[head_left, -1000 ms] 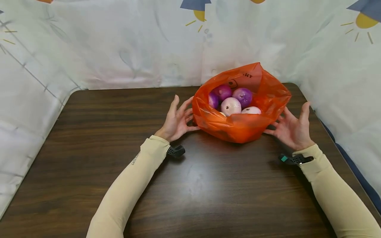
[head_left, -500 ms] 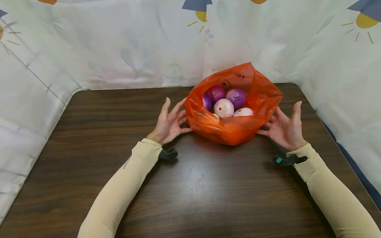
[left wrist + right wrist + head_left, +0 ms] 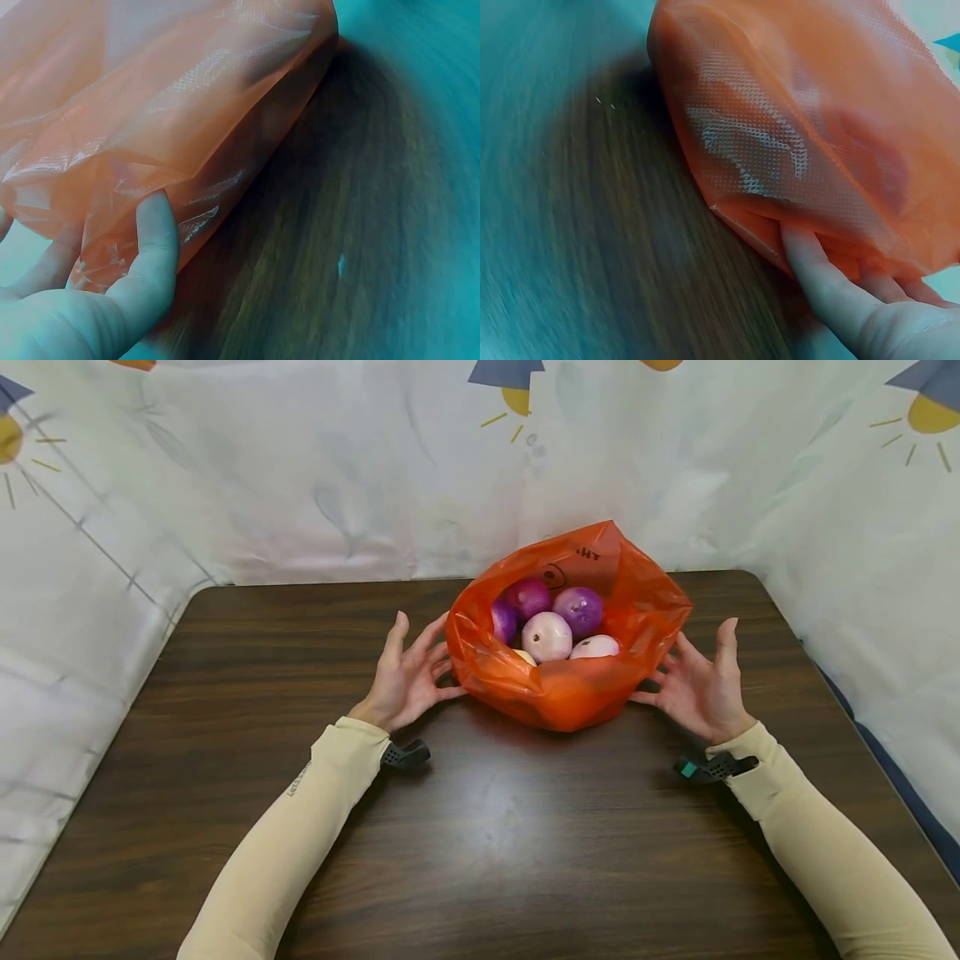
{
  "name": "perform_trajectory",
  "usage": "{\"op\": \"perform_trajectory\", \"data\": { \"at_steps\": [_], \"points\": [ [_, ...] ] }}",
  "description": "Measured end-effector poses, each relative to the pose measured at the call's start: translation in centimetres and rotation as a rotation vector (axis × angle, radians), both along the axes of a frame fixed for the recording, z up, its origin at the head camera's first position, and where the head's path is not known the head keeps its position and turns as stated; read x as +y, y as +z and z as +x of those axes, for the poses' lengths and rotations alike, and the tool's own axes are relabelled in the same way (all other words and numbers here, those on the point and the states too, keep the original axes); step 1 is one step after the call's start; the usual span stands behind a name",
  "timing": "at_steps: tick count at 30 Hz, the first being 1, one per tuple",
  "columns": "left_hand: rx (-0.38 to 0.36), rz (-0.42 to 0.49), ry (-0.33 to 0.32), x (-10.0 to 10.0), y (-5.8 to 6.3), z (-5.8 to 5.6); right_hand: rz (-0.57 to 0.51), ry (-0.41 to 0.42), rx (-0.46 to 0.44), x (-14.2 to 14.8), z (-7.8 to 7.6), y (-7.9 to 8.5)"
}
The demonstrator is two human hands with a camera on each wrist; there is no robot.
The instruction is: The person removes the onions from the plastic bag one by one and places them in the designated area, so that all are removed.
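An orange plastic bag [image 3: 570,693] stands with its mouth wide on the dark table, towards the back. Inside lie several purple and pale onions [image 3: 547,637]; the bag's front wall hides some of their lower parts. My left hand [image 3: 405,681] touches the bag's left side with spread, fairly straight fingers. On the other side, my right hand [image 3: 705,689] rests its fingertips against the bag, thumb raised away from it. Both wrist views show fingers pressing the thin plastic [image 3: 127,150] near the bottom, where it folds around them.
The brown wood-grain table [image 3: 480,852] stretches in front of the bag and to its left. A whitish patterned curtain [image 3: 337,468] hangs along the table's back and sides. Each wrist wears a dark strap [image 3: 405,754].
The bag with its onions has slid left and slightly towards me in the head view. Both hands have moved along with it, their fingers still spread at its sides.
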State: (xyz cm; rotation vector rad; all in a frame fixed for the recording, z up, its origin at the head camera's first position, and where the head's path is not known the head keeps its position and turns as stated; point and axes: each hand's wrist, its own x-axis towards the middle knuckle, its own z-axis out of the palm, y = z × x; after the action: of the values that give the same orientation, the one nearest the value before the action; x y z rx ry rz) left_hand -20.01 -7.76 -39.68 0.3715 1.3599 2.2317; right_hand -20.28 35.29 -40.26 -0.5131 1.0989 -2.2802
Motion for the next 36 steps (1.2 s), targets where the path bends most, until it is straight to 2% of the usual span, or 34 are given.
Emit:
{"op": "perform_trajectory", "data": {
  "at_steps": [7,23,32,36],
  "points": [
    [0.004,-0.013,0.009,-1.3,0.0,0.8,0.057,0.002,0.021,-1.4,0.1,0.1],
    [-0.002,-0.056,0.056,-3.4,0.2,2.2,0.072,0.057,0.036,-3.9,0.3,0.4],
    [-0.010,-0.161,0.130,-4.2,0.1,2.7,0.134,0.044,0.030,-5.1,0.6,0.6],
    [0.001,-0.207,0.146,-4.3,0.1,3.0,0.147,0.012,-0.004,-5.6,0.6,0.4]
  ]
}}
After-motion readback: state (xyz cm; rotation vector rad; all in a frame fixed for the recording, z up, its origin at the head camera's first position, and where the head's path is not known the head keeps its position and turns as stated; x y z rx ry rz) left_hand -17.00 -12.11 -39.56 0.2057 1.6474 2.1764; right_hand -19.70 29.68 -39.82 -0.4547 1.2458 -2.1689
